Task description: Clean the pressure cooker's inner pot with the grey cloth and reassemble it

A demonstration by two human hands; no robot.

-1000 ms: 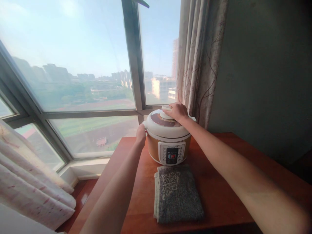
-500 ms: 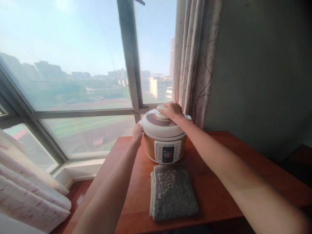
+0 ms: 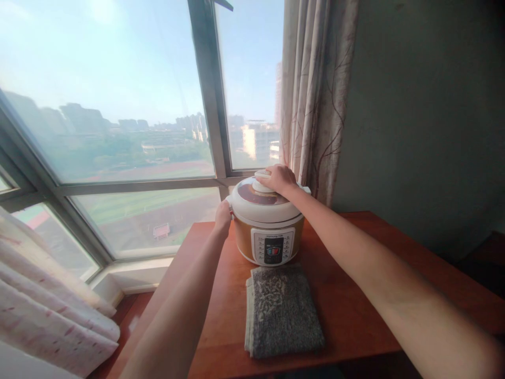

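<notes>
An electric pressure cooker (image 3: 268,239) with a gold body, a white lid and a button panel stands at the far side of a reddish wooden table (image 3: 355,310), close to the window. My right hand (image 3: 279,179) is closed over the white knob on top of the lid. My left hand (image 3: 223,215) grips the cooker's side handle on its left. A folded grey towel (image 3: 282,310) lies flat on the table just in front of the cooker.
A large window (image 3: 118,131) with a dark frame fills the left and back. A patterned curtain (image 3: 315,95) hangs behind the cooker at the right, against a dark green wall (image 3: 426,116). Another light curtain (image 3: 51,310) bunches at the lower left.
Both hands have kept their hold on the cooker. The view has shifted slightly; the cooker, towel and hands stay in the same arrangement.
</notes>
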